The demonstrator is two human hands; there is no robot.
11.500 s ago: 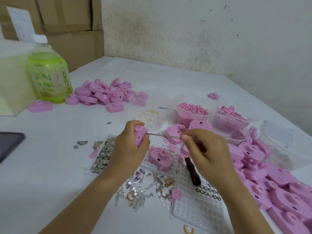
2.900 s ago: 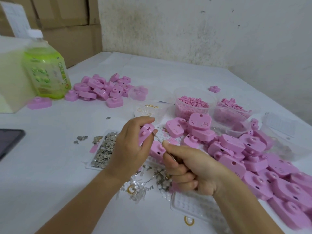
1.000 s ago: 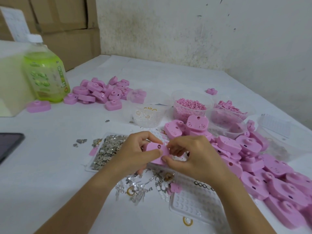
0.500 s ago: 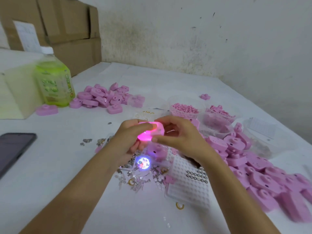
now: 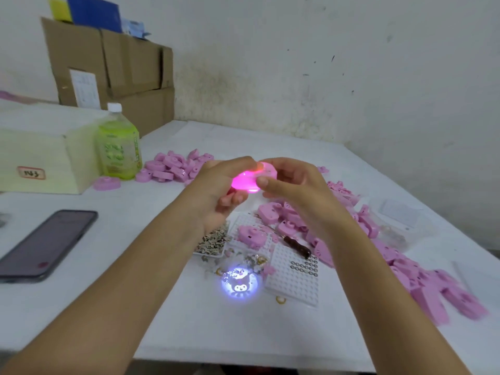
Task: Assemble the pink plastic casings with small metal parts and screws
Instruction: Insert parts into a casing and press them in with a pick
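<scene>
I hold the glowing pink rounded plastic casing (image 5: 248, 180) pinched at its ends between left grip (image 5: 216, 192) and right grip (image 5: 296, 185), raised above the white table (image 5: 238, 336). It seems light, stiff, probably slick; I'd keep to the edges.

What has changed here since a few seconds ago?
The right hand put the dark-handled screwdriver down on the white grid tray. It and the left hand raised the pink plastic casing, now glowing and casting a round cartoon picture below. The green plastic bottle stayed.
</scene>
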